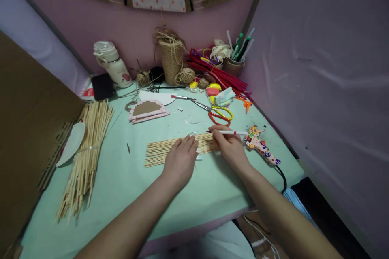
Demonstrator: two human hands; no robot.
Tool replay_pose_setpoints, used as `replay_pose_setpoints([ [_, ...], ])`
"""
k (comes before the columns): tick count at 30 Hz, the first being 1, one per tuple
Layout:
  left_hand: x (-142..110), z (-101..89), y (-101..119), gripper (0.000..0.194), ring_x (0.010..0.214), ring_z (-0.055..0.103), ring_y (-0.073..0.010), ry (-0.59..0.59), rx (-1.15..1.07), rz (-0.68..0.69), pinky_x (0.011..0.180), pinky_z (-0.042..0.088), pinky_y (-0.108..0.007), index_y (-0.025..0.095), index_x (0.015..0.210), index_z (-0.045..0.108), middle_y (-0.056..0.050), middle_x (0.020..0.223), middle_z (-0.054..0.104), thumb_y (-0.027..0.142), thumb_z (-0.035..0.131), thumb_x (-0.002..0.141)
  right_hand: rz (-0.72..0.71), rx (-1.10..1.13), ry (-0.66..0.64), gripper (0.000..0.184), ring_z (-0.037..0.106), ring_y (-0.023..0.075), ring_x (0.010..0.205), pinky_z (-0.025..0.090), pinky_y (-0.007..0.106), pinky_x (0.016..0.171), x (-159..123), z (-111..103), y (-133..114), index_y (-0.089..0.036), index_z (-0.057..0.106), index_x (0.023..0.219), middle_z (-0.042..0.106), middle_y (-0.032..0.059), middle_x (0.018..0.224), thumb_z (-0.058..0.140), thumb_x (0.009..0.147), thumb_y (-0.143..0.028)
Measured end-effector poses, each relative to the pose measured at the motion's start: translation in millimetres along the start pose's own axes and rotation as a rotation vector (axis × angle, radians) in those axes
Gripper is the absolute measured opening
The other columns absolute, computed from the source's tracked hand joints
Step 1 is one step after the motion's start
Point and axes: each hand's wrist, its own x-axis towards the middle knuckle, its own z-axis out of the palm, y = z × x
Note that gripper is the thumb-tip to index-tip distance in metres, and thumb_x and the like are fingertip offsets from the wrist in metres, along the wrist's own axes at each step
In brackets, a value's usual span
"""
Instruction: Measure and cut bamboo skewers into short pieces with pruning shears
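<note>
A row of thin bamboo sticks (156, 154) lies side by side on the table in front of me. My left hand (181, 156) rests flat across their middle, fingers stretched out. Beneath its fingertips shows part of a clear, pale strip (199, 156), mostly hidden, whose kind I cannot make out. My right hand (228, 145) is closed around a slim white pen (226, 132) with a dark tip and a red band. The pen lies nearly level, its tip pointing left above the sticks' far edge. The sticks' right ends are partly covered by my right hand.
A floral glue gun (263, 149) lies right, scissors (220, 115) beyond the sticks. A stick bundle (88, 149) is left, near a cardboard panel (33, 121). Behind stand a bottle (114, 66), a twine spool (170, 58) and a pen cup (234, 66). The table (121, 194) is pale green.
</note>
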Motion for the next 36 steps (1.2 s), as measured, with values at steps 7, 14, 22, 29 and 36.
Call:
replay_pose_setpoints([
  [7, 0, -1.5, 1, 0.036, 0.131, 0.047, -0.0230, -0.009, -0.004, -0.007, 0.109, 0.037, -0.042, 0.014, 0.128, 0.058, -0.011, 0.140, 0.053, 0.022, 0.039, 0.097, -0.421, -0.222, -0.218, 0.034, 0.056, 0.0227, 0.121, 0.042, 0.041, 0.103, -9, 5, 21, -0.027, 0.053, 0.126, 0.062, 0.0081, 0.128, 0.041, 0.095, -0.025],
  [14, 1, -1.0, 1, 0.036, 0.132, 0.047, -0.0226, -0.010, -0.002, -0.010, 0.109, 0.037, -0.041, 0.014, 0.127, 0.058, -0.010, 0.141, 0.053, 0.024, 0.039, 0.098, -0.374, -0.381, -0.127, 0.035, 0.053, 0.0235, 0.124, 0.044, 0.039, 0.099, 10, 7, 13, -0.024, 0.045, 0.130, 0.056, 0.0100, 0.135, 0.035, 0.096, -0.025],
  [22, 1, -3.1, 2, 0.036, 0.130, 0.049, -0.0222, -0.023, 0.034, -0.004, 0.109, 0.038, -0.039, 0.013, 0.127, 0.058, -0.008, 0.139, 0.054, 0.025, 0.039, 0.098, -0.509, -0.656, -0.094, 0.027, 0.055, 0.0288, 0.116, 0.041, 0.045, 0.098, 46, 25, 20, -0.016, 0.052, 0.118, 0.061, 0.0163, 0.122, 0.042, 0.094, -0.024],
  [29, 1, -2.2, 2, 0.036, 0.131, 0.048, -0.0223, -0.017, 0.025, -0.009, 0.109, 0.038, -0.040, 0.014, 0.127, 0.058, -0.008, 0.140, 0.054, 0.025, 0.040, 0.098, -0.417, -0.758, -0.054, 0.028, 0.055, 0.0312, 0.112, 0.042, 0.043, 0.094, 46, 27, 28, -0.014, 0.053, 0.119, 0.063, 0.0168, 0.117, 0.041, 0.094, -0.021],
  [36, 1, -2.0, 2, 0.036, 0.131, 0.048, -0.0220, -0.012, 0.016, -0.008, 0.109, 0.037, -0.040, 0.013, 0.127, 0.058, -0.009, 0.140, 0.054, 0.024, 0.039, 0.098, -0.466, -0.840, -0.040, 0.029, 0.039, 0.0297, 0.135, 0.027, 0.046, 0.110, 47, 30, 24, -0.014, 0.054, 0.120, 0.056, 0.0168, 0.133, 0.041, 0.095, -0.021],
])
